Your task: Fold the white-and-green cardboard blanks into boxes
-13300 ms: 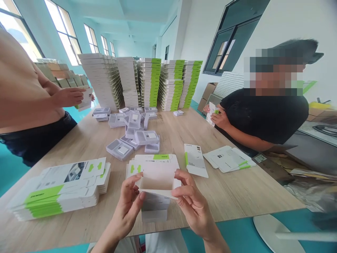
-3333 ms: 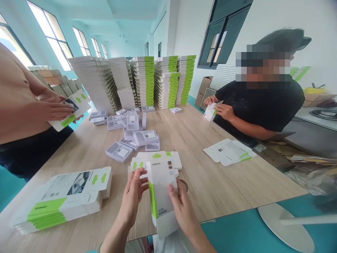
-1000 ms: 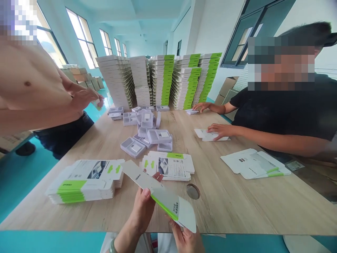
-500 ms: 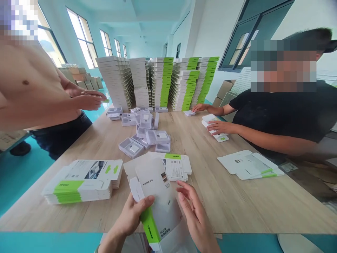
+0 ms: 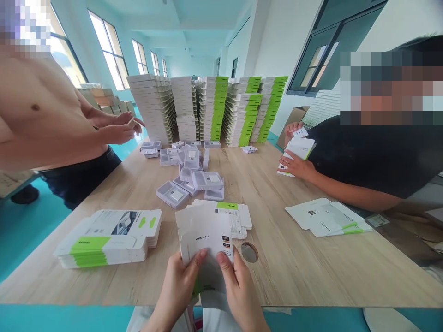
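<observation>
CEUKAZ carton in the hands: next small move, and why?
Probably fold in the lower end flap of the CEUKAZ carton: the flap looks open and hangs below the left hand and right hand, which both grip the carton's body.

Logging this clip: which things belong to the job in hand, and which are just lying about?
In use: left hand, right hand, CEUKAZ carton, flat cartons.
Lying about: grey trays, tall carton stacks.
</observation>
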Motion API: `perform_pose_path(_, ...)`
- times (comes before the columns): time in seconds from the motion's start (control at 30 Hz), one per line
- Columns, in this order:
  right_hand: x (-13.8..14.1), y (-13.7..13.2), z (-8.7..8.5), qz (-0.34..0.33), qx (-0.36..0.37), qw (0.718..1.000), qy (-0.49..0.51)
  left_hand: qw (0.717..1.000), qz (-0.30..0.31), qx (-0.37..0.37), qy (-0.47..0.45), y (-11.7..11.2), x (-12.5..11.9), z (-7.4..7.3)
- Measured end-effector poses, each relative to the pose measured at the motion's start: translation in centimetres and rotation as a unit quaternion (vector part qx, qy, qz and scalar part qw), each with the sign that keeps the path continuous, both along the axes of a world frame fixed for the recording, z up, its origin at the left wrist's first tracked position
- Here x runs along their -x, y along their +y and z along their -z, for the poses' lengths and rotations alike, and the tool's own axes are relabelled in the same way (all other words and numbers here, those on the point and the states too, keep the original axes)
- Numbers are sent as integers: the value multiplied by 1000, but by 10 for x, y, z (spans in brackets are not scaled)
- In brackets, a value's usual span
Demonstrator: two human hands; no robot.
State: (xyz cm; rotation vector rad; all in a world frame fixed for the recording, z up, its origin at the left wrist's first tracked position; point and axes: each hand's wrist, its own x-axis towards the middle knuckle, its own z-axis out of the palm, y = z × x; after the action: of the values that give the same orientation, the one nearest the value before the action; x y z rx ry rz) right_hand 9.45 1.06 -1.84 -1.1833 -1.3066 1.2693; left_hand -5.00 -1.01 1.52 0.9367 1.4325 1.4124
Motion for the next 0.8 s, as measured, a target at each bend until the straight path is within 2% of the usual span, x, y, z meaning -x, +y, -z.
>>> perform_pose_path(0.13, -11, 7, 6, -7, -9, 1000, 11, 996, 8, 21, -85, 4, 3, 1)
perform_pose_path(0.27, -11, 4, 11, 18, -38, 999, -10, 993, 47, 2, -106, 2, 3, 9)
perform_pose_path(0.43, 4, -6, 8, 91, -64, 993, -40, 998, 27, -23, -46, -2, -2, 23)
perform_pose_path(0.63, 6, -6, -6, 28, -64, 996, 57, 997, 10, -74, -21, -13, -12, 15)
perform_pose_path(0.8, -10, 0, -9, 13, -121, 992, 45, 994, 27, -99, 35, -15, -12, 15)
